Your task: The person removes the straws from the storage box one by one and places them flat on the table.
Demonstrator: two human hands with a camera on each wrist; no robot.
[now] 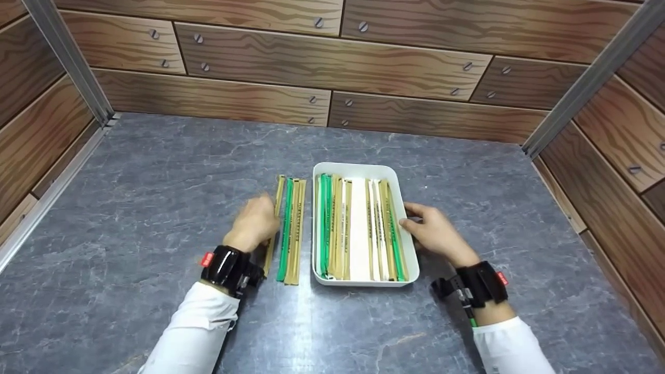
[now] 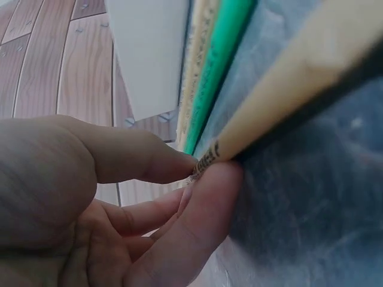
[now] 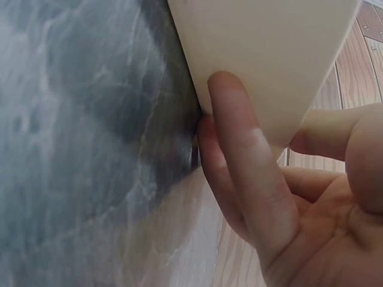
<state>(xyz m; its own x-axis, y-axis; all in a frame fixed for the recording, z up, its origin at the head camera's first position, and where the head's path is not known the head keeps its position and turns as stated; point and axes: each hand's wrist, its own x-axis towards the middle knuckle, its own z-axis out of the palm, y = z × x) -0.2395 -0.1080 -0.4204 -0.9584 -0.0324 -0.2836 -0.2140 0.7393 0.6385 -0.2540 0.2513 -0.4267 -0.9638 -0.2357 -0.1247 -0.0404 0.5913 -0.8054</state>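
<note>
My left hand (image 1: 254,222) pinches a slim tan stick packet (image 2: 263,119) between thumb and fingertips, left of the others. Next to it on the table lie a green stick packet (image 1: 285,239) and tan stick packets (image 1: 296,228), side by side. A white rectangular tray (image 1: 358,283) stands right of these. Green, tan and white stick packets line its left and right sides, with a bare white strip between. My right hand (image 1: 436,234) grips the tray's right side, its thumb at the rim and its fingers against the outer wall in the right wrist view.
The grey marbled tabletop (image 1: 171,171) spreads around the tray. A wood-patterned wall (image 1: 291,62) closes off the back, with similar panels at left and right. Metal posts (image 1: 571,88) stand in the rear corners.
</note>
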